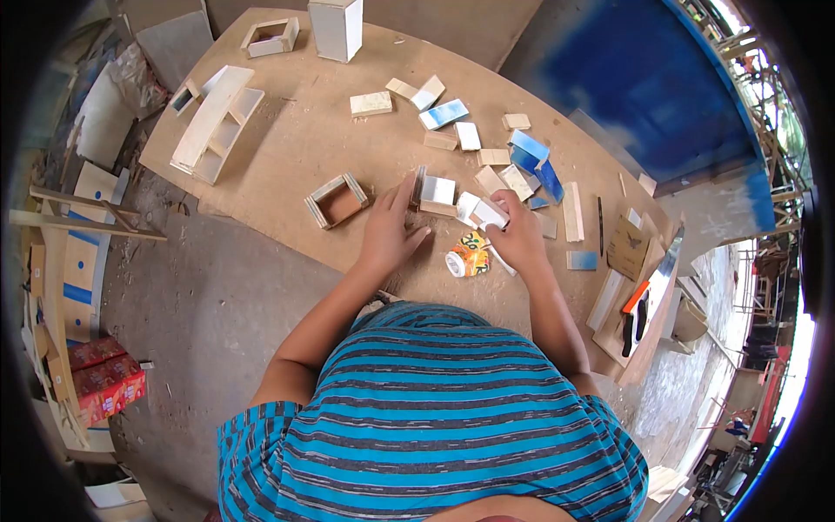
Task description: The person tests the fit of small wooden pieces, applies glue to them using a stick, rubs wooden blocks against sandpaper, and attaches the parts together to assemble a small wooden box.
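Note:
My left hand [391,228] rests on the brown table [287,174], fingers apart, its fingertips beside a small wooden piece standing on edge [421,185]. Right of that piece lie small blocks, one with a pale top [437,190]. In my right hand [519,233] is a small white block [491,211], pinched between the fingers, with another white block [468,207] close by on its left. An orange and yellow packet with a white roll-like end [472,257] lies between my hands. Left of my left hand sits a small open wooden box frame [337,202].
Several loose blocks, some blue [444,114], spread behind my hands. A wooden shelf-like piece [217,126] and a tall white box [337,30] stand farther back. A saw with an orange and black handle [637,309] lies at the right edge. Red packages [104,378] are at the lower left.

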### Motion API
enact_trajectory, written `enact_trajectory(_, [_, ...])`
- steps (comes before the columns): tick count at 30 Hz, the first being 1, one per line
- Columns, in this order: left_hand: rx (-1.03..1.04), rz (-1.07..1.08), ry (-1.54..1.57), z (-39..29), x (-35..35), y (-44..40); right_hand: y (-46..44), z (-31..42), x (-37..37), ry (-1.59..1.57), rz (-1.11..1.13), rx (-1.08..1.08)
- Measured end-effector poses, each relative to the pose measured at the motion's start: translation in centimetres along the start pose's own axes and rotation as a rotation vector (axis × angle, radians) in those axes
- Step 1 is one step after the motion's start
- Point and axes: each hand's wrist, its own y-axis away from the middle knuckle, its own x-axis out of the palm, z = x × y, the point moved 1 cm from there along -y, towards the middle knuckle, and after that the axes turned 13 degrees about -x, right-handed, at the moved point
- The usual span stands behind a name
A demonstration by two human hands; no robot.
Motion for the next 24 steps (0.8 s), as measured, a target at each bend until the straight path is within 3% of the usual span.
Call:
enact_trajectory(6, [0.074,-0.030,-0.007,-0.4,0.4,-2.2,-0.3,1.8,0.2,-0.161,0.195,0.045])
enact_trajectory(9, [0.080,0.002,-0.014,-0.1,0.5,-3.1,-0.1,1.5,1.3,0.045,0.153,-0.078])
enact_trajectory(12, [0.054,0.037,-0.046,0.3,0.7,-3.4,-0.4,1.6,1.5,0.244,0.158,-0.060])
enact_trajectory(15, [0.032,0.053,-0.051,0.3,0.7,-3.5,-0.9,0.8,2.5,0.314,-0.002,-0.082])
enact_trajectory(19, [0.084,-0.034,-0.020,0.4,0.8,-3.1,-2.6,0.2,3.0,0.096,-0.051,-0.041])
enact_trajectory(24, [-0.028,-0.002,0.014,0.2,0.4,-2.2,-3.8,0.0,4.0,-0.087,-0.042,0.016])
